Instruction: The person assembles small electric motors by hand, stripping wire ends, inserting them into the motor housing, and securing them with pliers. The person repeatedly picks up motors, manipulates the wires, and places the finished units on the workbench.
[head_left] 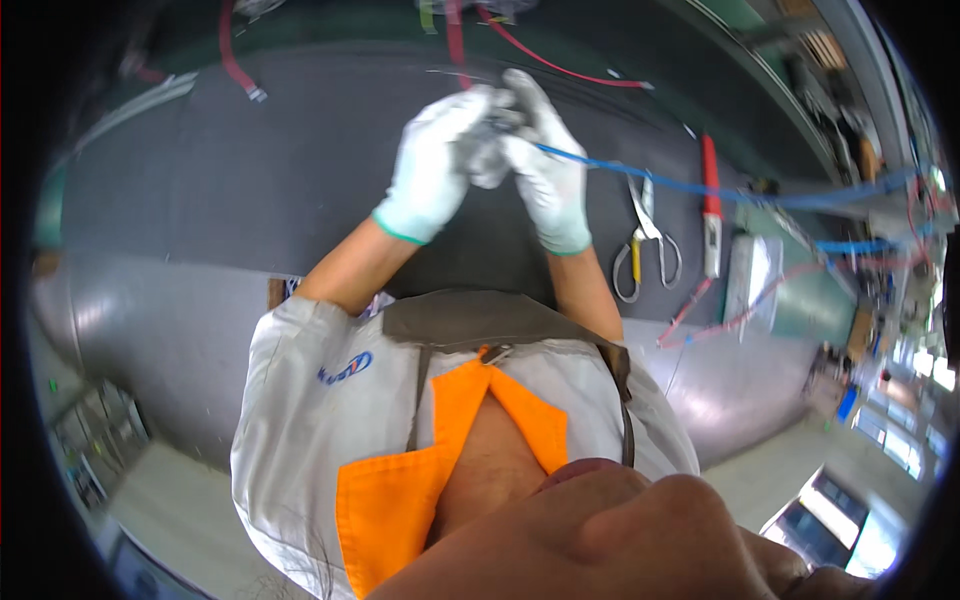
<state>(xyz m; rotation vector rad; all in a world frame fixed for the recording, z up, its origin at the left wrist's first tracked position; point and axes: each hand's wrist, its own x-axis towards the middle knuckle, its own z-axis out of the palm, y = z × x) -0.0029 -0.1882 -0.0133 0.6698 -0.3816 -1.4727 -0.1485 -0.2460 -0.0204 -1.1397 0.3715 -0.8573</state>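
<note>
Both my hands, in white gloves, meet above the dark mat [270, 170]. In my left hand [428, 160] the fingers are closed round a crumpled, greyish, see-through bundle [488, 160], which looks like thin plastic; its exact kind is blurred. Facing it, my right hand [555, 185] is closed, with thumb and fingers at the end of a blue cable [660, 180]. That cable runs off to the right, and its tip is hidden among the fingers. A red cable [456, 45] comes down from the far side behind my left fingertips; whether they touch it I cannot tell.
Right of my hands lie scissors [645, 235] and a red-and-white pen-shaped tool [711, 210] with a cord. A clear-topped box [754, 270] stands beyond them. More red cables [232, 55] hang at the far edge. A metal table edge [180, 330] runs nearest me.
</note>
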